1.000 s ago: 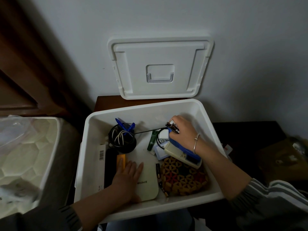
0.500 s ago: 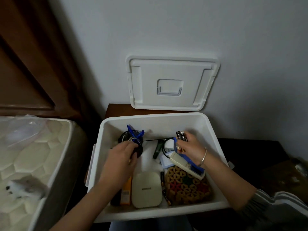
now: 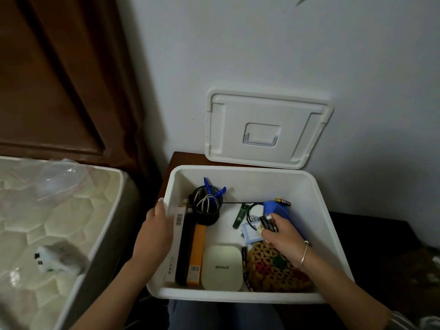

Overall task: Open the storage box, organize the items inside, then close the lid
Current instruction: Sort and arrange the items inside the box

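Note:
The white storage box stands open in front of me, and its lid leans upright against the wall behind it. My left hand grips the box's left rim. My right hand is inside the box on the right, shut on small black batteries. In the box lie a coiled black cable with blue clips, a long orange box, a cream rounded device, a woven mat, a blue item and loose batteries.
A mattress with clear plastic and a small plush toy lies at the left. A dark wooden headboard rises behind it. The box rests on a dark wooden surface against the white wall.
My left hand has left the cable coil and taken the box's left rim. My right hand, still holding batteries, has drawn back toward me. The view has tilted upward.

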The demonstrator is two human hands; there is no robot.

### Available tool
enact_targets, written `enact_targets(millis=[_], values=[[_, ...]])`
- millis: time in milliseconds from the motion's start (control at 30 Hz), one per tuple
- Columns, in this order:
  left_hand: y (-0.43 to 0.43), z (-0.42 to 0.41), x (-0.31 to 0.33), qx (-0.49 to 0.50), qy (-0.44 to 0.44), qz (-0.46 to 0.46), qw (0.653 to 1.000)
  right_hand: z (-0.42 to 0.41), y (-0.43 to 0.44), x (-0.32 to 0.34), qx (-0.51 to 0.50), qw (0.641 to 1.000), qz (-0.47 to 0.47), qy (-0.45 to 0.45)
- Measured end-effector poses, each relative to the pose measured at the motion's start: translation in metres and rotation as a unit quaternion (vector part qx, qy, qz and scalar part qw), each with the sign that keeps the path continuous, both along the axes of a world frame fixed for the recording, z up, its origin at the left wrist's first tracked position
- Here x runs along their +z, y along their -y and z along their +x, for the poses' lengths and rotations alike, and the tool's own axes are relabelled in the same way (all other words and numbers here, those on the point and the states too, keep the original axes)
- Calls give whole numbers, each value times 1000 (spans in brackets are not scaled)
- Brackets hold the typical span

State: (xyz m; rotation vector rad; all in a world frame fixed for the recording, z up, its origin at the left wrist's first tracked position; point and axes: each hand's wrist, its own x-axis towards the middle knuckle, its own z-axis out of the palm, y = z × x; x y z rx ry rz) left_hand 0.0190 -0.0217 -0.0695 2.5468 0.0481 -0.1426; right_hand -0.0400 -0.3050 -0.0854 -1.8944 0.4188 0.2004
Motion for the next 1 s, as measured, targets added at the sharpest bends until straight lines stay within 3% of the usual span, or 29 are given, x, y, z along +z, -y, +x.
enact_targets(millis=[167,333,467,600,700,767,867,933,1000], values=[[-3,17,4,-14,18,-13,1000,11,5,0,40,989,-139,6],[-2,15,5,-17,31,-21,999,57,11,0,156,936,-316,10],[-3,15,2,-15,38,-29,999,85,8,-12,236,890,-388,-43],[-5,16,1,-16,27,-26,999,96,18,-17,246,864,-433,-68],[-3,14,6,-16,69,75,995,94,32,-18,233,851,-463,-84],[7,13,10,-46,149,149,977,91,41,-19,222,849,-469,-103],[43,8,16,-141,234,104,956,88,52,-23,194,856,-461,-130],[73,3,11,-251,221,77,939,89,55,-25,176,862,-451,-153],[101,0,-6,-326,139,79,932,91,55,-26,165,864,-442,-178]])
